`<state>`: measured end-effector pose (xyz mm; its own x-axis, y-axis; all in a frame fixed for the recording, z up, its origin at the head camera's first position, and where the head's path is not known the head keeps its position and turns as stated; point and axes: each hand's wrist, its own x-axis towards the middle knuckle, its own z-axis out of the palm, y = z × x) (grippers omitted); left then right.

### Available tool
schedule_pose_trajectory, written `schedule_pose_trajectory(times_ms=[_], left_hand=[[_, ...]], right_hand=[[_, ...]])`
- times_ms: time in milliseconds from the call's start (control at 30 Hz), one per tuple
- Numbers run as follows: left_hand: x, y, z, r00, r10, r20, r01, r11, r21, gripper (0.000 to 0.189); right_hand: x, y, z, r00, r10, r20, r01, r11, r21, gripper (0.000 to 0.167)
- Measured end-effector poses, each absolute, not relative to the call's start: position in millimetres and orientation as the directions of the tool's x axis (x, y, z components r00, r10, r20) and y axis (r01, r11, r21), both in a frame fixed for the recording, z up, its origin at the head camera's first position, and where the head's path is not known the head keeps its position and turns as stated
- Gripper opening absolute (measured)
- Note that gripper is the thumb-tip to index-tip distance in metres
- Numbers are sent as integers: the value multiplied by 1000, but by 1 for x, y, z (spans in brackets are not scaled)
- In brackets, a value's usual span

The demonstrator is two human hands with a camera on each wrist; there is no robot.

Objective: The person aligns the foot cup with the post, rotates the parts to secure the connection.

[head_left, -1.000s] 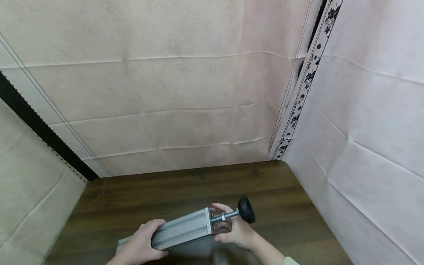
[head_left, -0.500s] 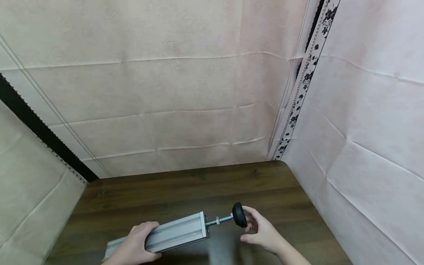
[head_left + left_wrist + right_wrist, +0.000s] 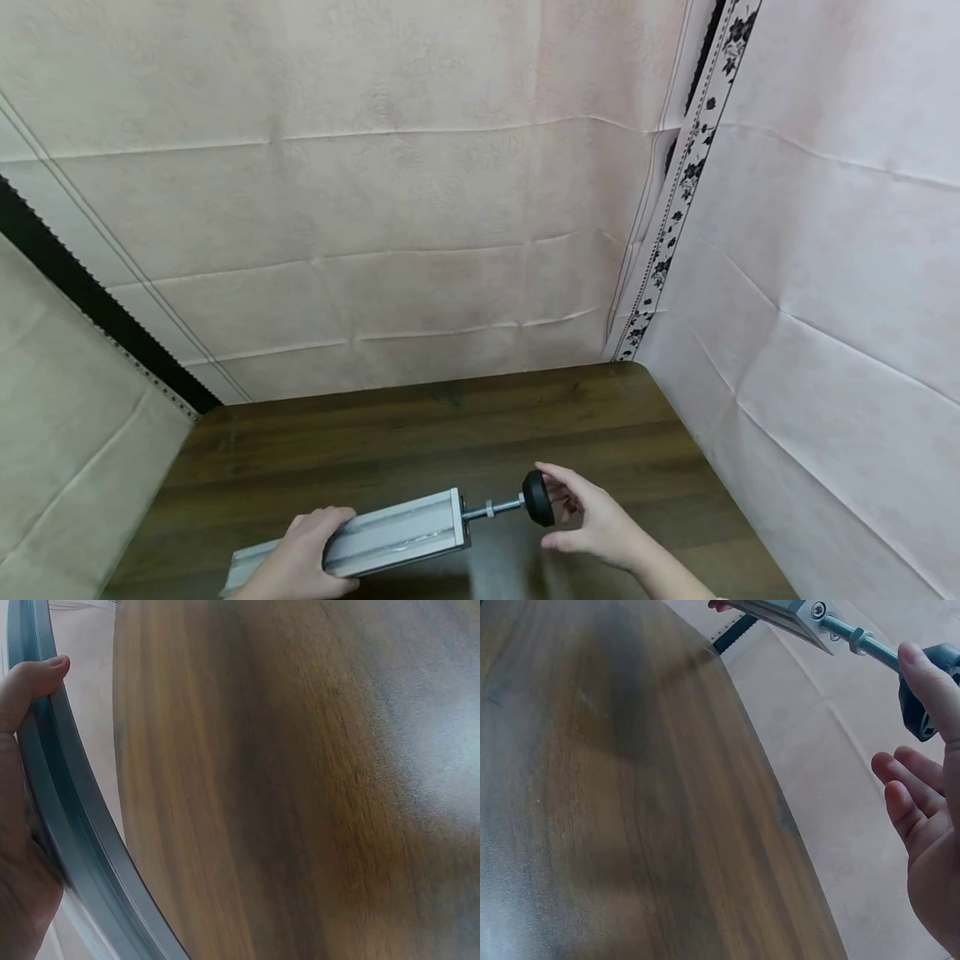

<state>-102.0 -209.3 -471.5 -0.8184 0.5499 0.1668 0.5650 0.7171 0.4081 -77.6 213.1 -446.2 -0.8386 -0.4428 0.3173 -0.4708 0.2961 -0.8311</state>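
Observation:
My left hand [image 3: 306,554] grips a silver aluminium extrusion profile [image 3: 401,529], its thumb [image 3: 49,673] lying over the grooved side in the left wrist view. The profile is held tilted above the table, its right end slightly higher. A threaded rod with a nut [image 3: 490,509] sticks out of the end plate. It carries a round black levelling foot [image 3: 537,498]. My right hand [image 3: 596,521] is beside that foot, one finger at its upper rim and the thumb apart below. In the right wrist view a digit overlaps the foot [image 3: 915,709], and other fingers are loosely bent.
The brown wood-patterned table [image 3: 420,433] lies under both hands. Pale creased cloth [image 3: 420,200] hangs behind it, with more cloth [image 3: 817,333] along the right side and at the left. A black strip [image 3: 97,308] runs along the left corner.
My right hand has moved from the end plate outward to the black foot. The profile has shifted left and slightly down in my left hand's grip, the foot moving with it.

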Motion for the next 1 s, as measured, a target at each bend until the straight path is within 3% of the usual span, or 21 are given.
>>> schedule_pose_trajectory(times_ms=[367,633,1000], left_hand=[[-103,-210,-472,-837,528,141,538,750,384,64],[-104,-209,-474,-824,534,190,565,752,340,65],[-102,-208,-473,-847,511,147,530,786,319,64]], right_hand=[[-74,207,-418,-841,-460,285,-469,356,-808,72],[-84,214,-442,-859,-457,229,-424,386,-819,70],[-87,215,-447,-885,-450,122,-296,341,-892,65]])
